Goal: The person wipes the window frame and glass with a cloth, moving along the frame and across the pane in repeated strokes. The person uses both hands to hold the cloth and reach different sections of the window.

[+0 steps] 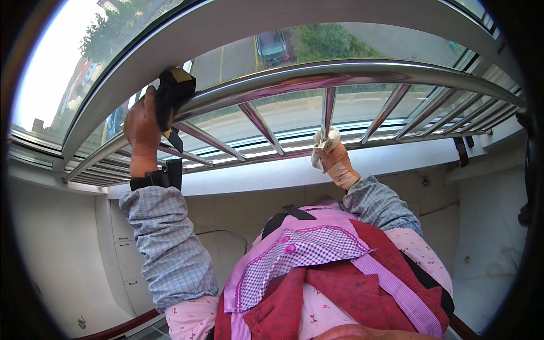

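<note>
White cloth [324,146] is bunched in the right hand [339,164], fingers closed around it, and pressed against the foot of one upright bar [327,113] of the polished steel window railing [340,73]; the cloth wraps partly round that bar just above the lower rail. Left hand [141,133] is raised at the left end of the railing, fingers curled around a black and yellow object [173,93] that sits against the top rail; what kind of tool it is cannot be told. A black strap [158,178] circles the left wrist above a grey checked sleeve [167,243]. Both arms reach up from a pink and red patterned garment [340,272]. Beyond the bars, through the glass, lie a street and a parked car [272,48]. White sill [396,156] runs below the railing.
</note>
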`<action>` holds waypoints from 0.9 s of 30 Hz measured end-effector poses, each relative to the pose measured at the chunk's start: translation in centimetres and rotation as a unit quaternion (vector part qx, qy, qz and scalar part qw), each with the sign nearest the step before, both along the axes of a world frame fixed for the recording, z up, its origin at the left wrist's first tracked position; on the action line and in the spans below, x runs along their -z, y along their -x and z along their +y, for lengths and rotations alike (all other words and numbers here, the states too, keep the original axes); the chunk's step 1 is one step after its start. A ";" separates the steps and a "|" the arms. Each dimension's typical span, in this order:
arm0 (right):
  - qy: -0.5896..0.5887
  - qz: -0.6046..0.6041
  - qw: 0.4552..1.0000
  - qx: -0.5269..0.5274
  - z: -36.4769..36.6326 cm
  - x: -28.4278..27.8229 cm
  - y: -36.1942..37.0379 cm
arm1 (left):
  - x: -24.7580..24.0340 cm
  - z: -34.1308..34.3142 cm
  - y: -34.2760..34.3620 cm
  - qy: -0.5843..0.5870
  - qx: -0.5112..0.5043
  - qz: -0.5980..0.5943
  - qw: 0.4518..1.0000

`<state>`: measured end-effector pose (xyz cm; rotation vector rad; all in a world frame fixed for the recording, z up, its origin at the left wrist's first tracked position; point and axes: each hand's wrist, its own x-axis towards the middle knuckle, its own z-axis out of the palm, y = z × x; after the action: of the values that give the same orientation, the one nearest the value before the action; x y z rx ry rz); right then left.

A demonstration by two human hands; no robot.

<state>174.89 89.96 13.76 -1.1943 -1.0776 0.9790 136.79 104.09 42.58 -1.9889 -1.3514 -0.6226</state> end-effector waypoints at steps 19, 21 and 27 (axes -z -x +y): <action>-0.266 -0.150 0.944 0.123 4.2 -13.6 7.3 | -3.5 1.9 -0.3 0.270 0.003 0.142 0.952; -0.275 0.087 0.957 0.014 6.4 -15.9 7.9 | -3.7 1.4 -0.8 0.271 -0.008 0.139 0.953; -0.333 -0.357 0.867 0.100 9.3 -14.5 9.4 | -4.2 0.2 -1.6 0.246 -0.022 0.138 0.959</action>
<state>165.52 99.29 28.24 -1.0489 -1.6516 -0.0737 138.42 104.26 46.78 -2.3140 -1.4671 0.0305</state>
